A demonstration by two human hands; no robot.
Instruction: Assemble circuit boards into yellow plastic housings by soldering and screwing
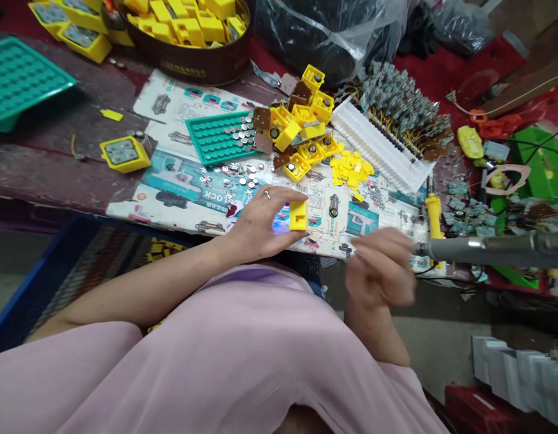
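My left hand [256, 226] grips a small yellow plastic housing [299, 216] between thumb and fingers, above the printed cardboard sheet [321, 241]. Blue-violet light glows beside the housing, inside my grip. To the right, my right hand [380, 268] is raised near the front edge of the bench and smeared by motion. Its fingers look curled, but whether anything is in them does not show. Just beyond it, the tip of a grey rod-shaped tool [496, 248] points toward its knuckles; contact is unclear. Loose button cells [247, 181] lie beyond my left hand.
A teal tray [201, 141] holds button cells beside opened yellow housings [301, 120] and small yellow pieces [351, 169]. A white rack [382, 144] stands near piled circuit boards [396, 96]. Behind is a round tin [188, 63] full of yellow housings. A yellow-handled tool [435, 217] lies right.
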